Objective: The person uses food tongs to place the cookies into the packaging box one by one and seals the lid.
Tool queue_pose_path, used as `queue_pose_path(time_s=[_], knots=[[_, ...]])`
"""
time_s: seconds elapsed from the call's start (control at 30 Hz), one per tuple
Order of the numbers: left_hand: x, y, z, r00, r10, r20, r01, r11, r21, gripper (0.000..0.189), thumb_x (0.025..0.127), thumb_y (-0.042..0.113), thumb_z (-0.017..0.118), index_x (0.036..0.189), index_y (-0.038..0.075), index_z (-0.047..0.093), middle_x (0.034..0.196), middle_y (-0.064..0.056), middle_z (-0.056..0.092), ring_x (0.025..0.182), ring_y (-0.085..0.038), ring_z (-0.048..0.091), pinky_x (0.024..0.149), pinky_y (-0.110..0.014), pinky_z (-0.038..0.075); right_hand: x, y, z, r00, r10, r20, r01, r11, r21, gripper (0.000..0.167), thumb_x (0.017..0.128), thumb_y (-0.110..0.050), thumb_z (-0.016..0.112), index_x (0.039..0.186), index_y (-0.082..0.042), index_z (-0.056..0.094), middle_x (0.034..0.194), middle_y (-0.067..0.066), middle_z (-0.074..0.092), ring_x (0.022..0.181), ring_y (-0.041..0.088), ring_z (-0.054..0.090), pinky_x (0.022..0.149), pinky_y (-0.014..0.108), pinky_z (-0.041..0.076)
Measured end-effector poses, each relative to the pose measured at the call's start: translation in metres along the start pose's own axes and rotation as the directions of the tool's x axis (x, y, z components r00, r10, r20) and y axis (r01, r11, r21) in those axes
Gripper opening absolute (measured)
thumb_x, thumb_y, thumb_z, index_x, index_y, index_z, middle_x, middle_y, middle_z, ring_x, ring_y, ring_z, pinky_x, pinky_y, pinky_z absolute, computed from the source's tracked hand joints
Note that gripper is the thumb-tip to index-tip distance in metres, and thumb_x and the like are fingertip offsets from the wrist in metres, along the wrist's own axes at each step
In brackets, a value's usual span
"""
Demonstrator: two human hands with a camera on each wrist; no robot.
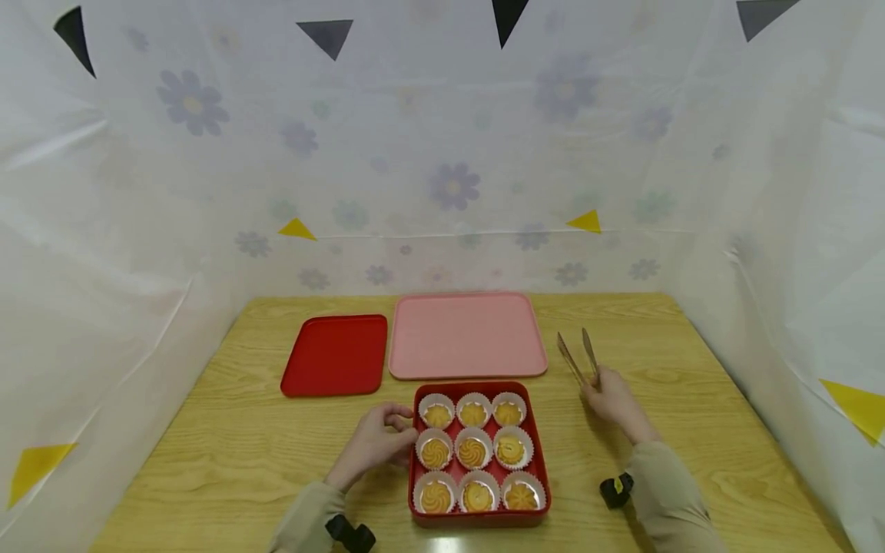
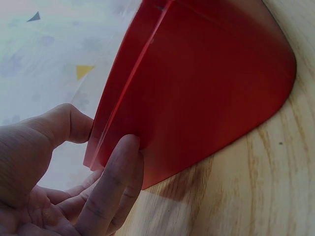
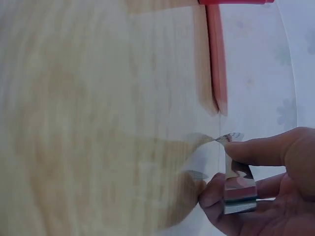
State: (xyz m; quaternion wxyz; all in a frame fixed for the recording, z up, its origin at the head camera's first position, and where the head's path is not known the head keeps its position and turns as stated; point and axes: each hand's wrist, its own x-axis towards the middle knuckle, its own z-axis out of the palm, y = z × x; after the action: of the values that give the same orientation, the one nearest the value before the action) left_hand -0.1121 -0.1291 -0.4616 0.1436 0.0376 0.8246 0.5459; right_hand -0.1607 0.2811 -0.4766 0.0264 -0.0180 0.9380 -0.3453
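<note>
In the head view a red square box (image 1: 478, 519) stands on the table at the front, filled with rows of swirled cookies (image 1: 472, 453) in white paper cups. My left hand (image 1: 383, 438) holds the box's left side. The left wrist view has the thumb at the rim and fingertips against the outer red wall (image 2: 206, 98). Right of the box, my right hand (image 1: 611, 399) grips metal tongs (image 1: 571, 359), whose two arms point away from me and stand apart with nothing between them. In the right wrist view, thumb and fingers pinch the tongs (image 3: 239, 189) near their bend.
Behind the box lies a pink tray (image 1: 468, 336). A red square lid or tray (image 1: 335, 355) lies to its left. The wooden table (image 1: 228, 438) is enclosed by white flowered sheeting (image 1: 387, 153) at the back and sides.
</note>
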Motion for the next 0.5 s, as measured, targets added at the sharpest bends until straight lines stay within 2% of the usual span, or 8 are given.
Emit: queue_pose_path(time_s=[0.13, 0.33, 0.5], knots=[[-0.0001, 0.0007, -0.0002, 1.000, 0.011, -0.004, -0.011, 1.000, 0.017, 0.037, 0.084, 0.009, 0.071, 0.116, -0.006, 0.060, 0.088, -0.012, 0.066, 0.069, -0.014, 0.065, 0.060, -0.030, 0.060, -0.0016, -0.0038, -0.0011, 1.000, 0.008, -0.013, -0.009, 0.997, -0.081, 0.016, 0.092, -0.006, 0.059, 0.083, 0.003, 0.049, 0.070, 0.011, 0.051, 0.061, 0.021, 0.047, 0.052, 0.032, 0.040], [-0.0004, 0.0014, -0.0006, 1.000, 0.022, -0.011, -0.021, 0.999, 0.045, 0.037, 0.083, 0.010, 0.071, 0.115, -0.005, 0.061, 0.086, -0.011, 0.067, 0.071, -0.013, 0.063, 0.062, -0.028, 0.057, 0.0001, -0.0058, -0.0016, 0.999, 0.020, -0.037, -0.028, 0.975, -0.221, 0.018, 0.090, -0.012, 0.062, 0.087, 0.004, 0.055, 0.077, 0.016, 0.059, 0.068, 0.025, 0.052, 0.056, 0.038, 0.044], [-0.0011, 0.0012, -0.0005, 1.000, -0.003, 0.003, 0.003, 1.000, -0.017, 0.038, 0.084, 0.008, 0.071, 0.117, -0.007, 0.059, 0.088, -0.013, 0.066, 0.066, -0.015, 0.066, 0.058, -0.034, 0.062, 0.0019, -0.0058, -0.0010, 0.999, 0.030, -0.023, -0.035, 0.970, -0.242, 0.018, 0.089, -0.014, 0.062, 0.082, 0.000, 0.054, 0.075, 0.015, 0.058, 0.066, 0.024, 0.054, 0.054, 0.036, 0.045]])
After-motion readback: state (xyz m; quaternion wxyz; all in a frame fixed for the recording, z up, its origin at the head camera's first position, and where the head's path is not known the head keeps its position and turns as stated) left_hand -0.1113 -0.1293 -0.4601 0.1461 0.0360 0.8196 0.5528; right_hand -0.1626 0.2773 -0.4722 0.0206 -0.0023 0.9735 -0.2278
